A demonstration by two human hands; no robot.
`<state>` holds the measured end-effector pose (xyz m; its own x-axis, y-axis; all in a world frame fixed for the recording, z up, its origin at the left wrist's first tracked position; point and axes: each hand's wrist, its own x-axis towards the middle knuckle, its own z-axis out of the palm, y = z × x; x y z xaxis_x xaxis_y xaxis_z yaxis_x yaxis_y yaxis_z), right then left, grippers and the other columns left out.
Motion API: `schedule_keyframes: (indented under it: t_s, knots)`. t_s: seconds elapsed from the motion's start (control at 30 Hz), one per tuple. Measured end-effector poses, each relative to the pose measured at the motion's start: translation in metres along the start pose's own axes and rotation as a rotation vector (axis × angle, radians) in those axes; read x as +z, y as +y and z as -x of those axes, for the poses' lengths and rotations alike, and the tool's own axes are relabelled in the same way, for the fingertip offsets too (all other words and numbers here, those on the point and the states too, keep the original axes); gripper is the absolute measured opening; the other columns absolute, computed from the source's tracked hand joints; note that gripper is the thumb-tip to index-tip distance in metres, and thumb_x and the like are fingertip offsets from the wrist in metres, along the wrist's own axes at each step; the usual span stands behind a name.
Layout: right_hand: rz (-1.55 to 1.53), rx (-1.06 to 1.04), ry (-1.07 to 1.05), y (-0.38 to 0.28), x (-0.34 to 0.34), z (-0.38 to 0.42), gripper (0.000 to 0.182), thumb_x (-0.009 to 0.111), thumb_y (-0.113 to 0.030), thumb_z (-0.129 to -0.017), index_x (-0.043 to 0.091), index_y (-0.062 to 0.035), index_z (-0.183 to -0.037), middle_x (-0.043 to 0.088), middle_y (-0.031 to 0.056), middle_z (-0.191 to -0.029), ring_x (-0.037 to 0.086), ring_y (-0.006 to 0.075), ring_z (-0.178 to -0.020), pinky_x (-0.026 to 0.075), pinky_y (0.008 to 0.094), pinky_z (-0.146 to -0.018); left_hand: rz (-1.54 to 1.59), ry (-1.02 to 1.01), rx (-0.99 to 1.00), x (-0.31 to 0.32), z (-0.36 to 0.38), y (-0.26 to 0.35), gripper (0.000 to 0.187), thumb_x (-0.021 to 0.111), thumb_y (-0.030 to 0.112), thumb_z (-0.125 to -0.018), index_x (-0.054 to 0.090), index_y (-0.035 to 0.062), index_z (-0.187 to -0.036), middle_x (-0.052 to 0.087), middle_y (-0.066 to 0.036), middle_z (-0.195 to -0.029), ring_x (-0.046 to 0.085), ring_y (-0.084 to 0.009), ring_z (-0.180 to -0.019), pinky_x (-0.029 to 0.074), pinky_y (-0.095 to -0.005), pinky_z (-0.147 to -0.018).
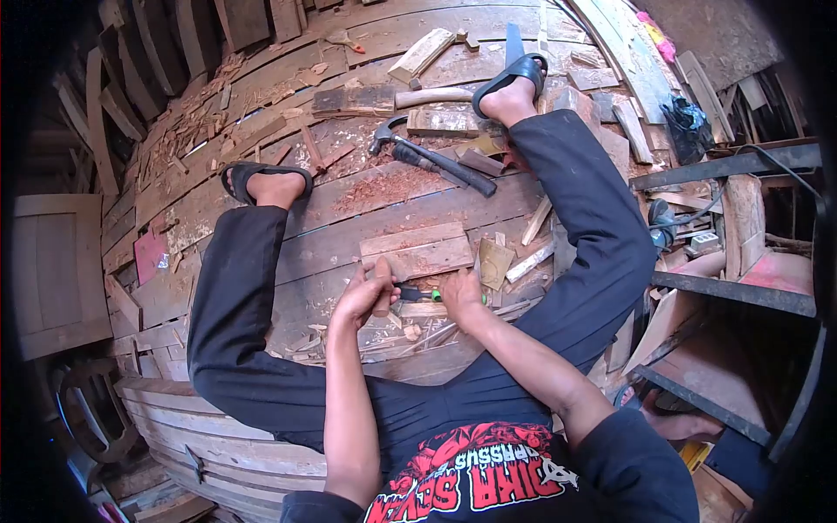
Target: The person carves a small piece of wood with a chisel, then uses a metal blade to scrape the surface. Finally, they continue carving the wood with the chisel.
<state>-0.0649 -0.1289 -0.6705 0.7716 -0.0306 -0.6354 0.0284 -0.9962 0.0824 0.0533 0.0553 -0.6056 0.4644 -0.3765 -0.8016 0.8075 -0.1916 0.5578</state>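
My left hand (356, 299) is closed around a short brown wooden piece (382, 284), held upright. Beside its fingertips is the black end of a tool with bright green parts (438, 296). My right hand (461, 293) has its fingers curled down over this tool, at the near edge of a flat board (418, 251). Green shows on both sides of that hand, but its fingertips are hidden, so its exact grip cannot be made out. Wood dust lies on the board, which rests on the floor between my legs.
Beyond the board lie a claw hammer (433, 158) and reddish shavings (375, 190). Offcuts, a wooden handle (433, 98) and a paintbrush (345, 40) are scattered farther off. My sandalled feet flank this area. A metal-edged shelf (732, 292) stands at the right.
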Motion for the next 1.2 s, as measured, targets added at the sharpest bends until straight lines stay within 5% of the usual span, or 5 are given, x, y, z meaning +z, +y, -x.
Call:
schedule_keyframes:
  t_s: [0.13, 0.37, 0.63, 0.7, 1.2]
  knots:
    - [-0.232, 0.021, -0.249, 0.033, -0.051, 0.028, 0.034, 0.069, -0.016, -0.088, 0.070, -0.0093, -0.121, 0.075, 0.0086, -0.113, 0.072, 0.0271, -0.103, 0.056, 0.0453, -0.081, -0.060, 0.085, -0.068, -0.011, 0.003, -0.007, 0.057, 0.065, 0.003, -0.094, 0.040, -0.0029, -0.145, 0.068, -0.015, -0.108, 0.072, -0.0191, -0.082, 0.062, -0.0289, -0.063]
    - [-0.729, -0.210, 0.189, 0.087, -0.159, 0.088, 0.027, 0.076, -0.021, -0.086, 0.070, -0.0018, -0.103, 0.073, 0.0205, -0.096, 0.073, 0.0324, -0.096, 0.056, 0.0433, -0.082, -0.376, 0.290, 0.091, -0.010, 0.023, 0.004, 0.055, 0.071, 0.015, -0.093, 0.052, -0.0051, -0.140, 0.071, -0.011, -0.087, 0.068, -0.0137, -0.063, 0.055, -0.0290, -0.052]
    - [-1.467, -0.531, 0.821, 0.075, -0.185, 0.057, 0.022, 0.073, -0.015, -0.089, 0.056, -0.0035, -0.080, 0.063, 0.0070, -0.080, 0.062, 0.0205, -0.075, 0.053, 0.0360, -0.077, -0.398, 0.233, 0.023, 0.002, 0.026, 0.011, 0.066, 0.075, 0.061, -0.085, 0.076, -0.0001, -0.108, 0.066, 0.000, -0.075, 0.045, -0.0059, -0.051, 0.036, -0.0250, -0.044]
    - [-1.958, -0.536, 0.775, 0.062, -0.187, 0.052, 0.029, 0.071, -0.012, -0.092, 0.048, -0.0064, -0.074, 0.056, 0.0003, -0.075, 0.053, 0.0080, -0.070, 0.048, 0.0292, -0.066, -0.363, 0.212, 0.011, 0.002, 0.033, 0.020, 0.058, 0.075, 0.054, -0.086, 0.075, -0.0004, -0.108, 0.066, 0.000, -0.075, 0.045, -0.0057, -0.051, 0.035, -0.0245, -0.045]
    - [-1.907, -0.696, 0.798, -0.005, -0.150, 0.002, 0.028, 0.067, -0.007, -0.082, 0.042, -0.0057, -0.067, 0.048, 0.0014, -0.058, 0.040, 0.0099, -0.049, 0.033, 0.0286, -0.045, -0.190, 0.178, 0.104, -0.007, 0.019, 0.001, 0.033, 0.068, 0.013, -0.091, 0.074, 0.0047, -0.123, 0.069, 0.000, -0.080, 0.044, -0.0041, -0.052, 0.032, -0.0230, -0.045]
